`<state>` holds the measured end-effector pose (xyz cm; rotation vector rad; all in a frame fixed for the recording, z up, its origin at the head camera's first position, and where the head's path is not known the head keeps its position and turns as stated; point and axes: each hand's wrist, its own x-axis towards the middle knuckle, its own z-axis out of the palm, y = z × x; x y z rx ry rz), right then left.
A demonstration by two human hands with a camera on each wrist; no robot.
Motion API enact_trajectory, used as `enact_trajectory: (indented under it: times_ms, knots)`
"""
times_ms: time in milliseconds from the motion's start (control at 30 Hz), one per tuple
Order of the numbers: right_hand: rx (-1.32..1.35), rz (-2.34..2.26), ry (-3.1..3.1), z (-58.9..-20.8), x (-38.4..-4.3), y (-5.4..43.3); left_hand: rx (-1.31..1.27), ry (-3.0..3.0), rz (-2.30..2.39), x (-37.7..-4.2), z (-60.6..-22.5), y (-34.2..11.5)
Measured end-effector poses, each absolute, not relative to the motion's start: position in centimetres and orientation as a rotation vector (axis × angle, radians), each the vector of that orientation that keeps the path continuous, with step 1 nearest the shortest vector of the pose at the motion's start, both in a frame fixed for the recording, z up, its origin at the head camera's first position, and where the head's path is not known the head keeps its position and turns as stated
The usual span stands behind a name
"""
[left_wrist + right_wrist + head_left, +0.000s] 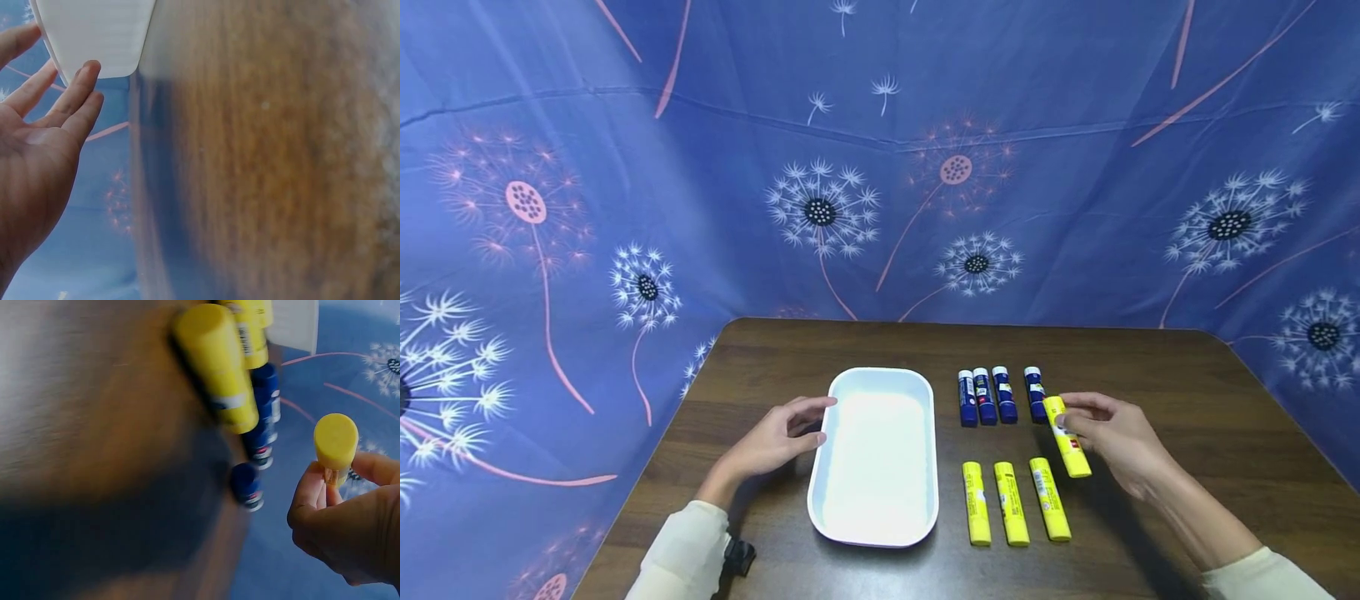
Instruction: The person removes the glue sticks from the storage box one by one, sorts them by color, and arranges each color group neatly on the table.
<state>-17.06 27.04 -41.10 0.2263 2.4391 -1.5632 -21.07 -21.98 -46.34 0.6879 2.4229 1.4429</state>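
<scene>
My right hand (1116,437) pinches a yellow glue stick (1066,437) between thumb and fingers, above the table on the right. In the right wrist view the end of that glue stick (336,439) points toward the camera. Three more yellow glue sticks lie side by side, among them a middle one (1012,504). Behind them is a row of several blue glue sticks with white ends, such as the leftmost (967,398). With fingers extended, my left hand (778,437) is at the left rim of a white tray (820,487), its fingertips at the edge.
All of this stands on a dark brown wooden table (760,358). A blue cloth with dandelion prints (880,250) hangs behind the table and along its sides. A small black object (741,557) is by the left sleeve.
</scene>
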Motion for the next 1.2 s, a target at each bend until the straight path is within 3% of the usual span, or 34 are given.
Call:
enact_trajectory:
  times_ms: [633,1200]
  knots:
    - [0.367,-1.431,2.439,-45.3,-13.5,29.2,0.682,2.425,1.446,-21.2,-46.5,-22.0]
    - [0.373,-1.229,2.589,-46.1,-13.5,28.4,0.674,2.433,1.427,-21.0,-46.3,-22.0]
